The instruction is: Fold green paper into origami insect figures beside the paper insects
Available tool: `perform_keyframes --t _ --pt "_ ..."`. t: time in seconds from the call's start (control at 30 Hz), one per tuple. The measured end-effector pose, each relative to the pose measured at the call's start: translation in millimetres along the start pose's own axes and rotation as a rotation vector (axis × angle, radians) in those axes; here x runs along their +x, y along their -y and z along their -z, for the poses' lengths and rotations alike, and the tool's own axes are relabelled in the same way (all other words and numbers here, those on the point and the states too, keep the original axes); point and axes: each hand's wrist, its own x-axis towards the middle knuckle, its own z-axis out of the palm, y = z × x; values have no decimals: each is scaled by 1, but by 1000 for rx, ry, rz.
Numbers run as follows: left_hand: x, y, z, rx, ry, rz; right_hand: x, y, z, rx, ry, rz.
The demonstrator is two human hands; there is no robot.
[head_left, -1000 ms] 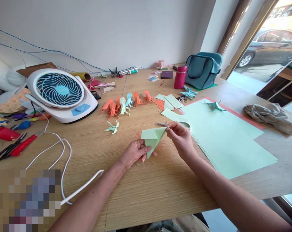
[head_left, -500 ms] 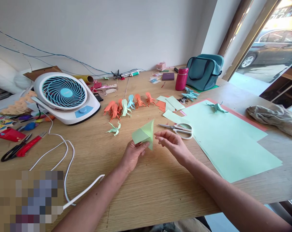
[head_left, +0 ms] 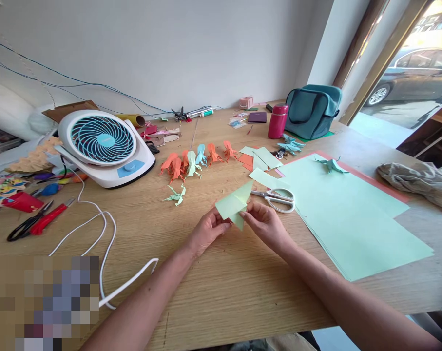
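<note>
A partly folded sheet of light green paper (head_left: 232, 204) is held above the wooden table between both hands. My left hand (head_left: 208, 231) pinches its lower left side, thumb in front. At the right edge my right hand (head_left: 266, 222) grips the paper between thumb and fingers. Just behind the right hand lie white-handled scissors (head_left: 282, 199). Beyond the hands stands a row of folded paper figures, among them an orange one (head_left: 176, 169), a pale green one (head_left: 192, 165) and a blue one (head_left: 201, 155). A light green figure (head_left: 176, 196) rests nearer, left of the hands.
Large pale green sheets (head_left: 355, 219) cover the table's right side, with a teal paper figure (head_left: 332, 165) on top. Small cut paper pieces (head_left: 266, 158) lie near a pink flask (head_left: 278, 122) and a teal bag (head_left: 310, 112). A fan (head_left: 107, 146) and white cable (head_left: 109, 243) occupy the left.
My right hand has closed onto the paper's right side; before, it was apart from it. The paper has turned and tilted to the right. The view has shifted slightly.
</note>
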Motion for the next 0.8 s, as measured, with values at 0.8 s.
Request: perform_keyframes --t 0.8 --pt "-9 -19 9 130 62 -226 -16 25 7 -679 285 207"
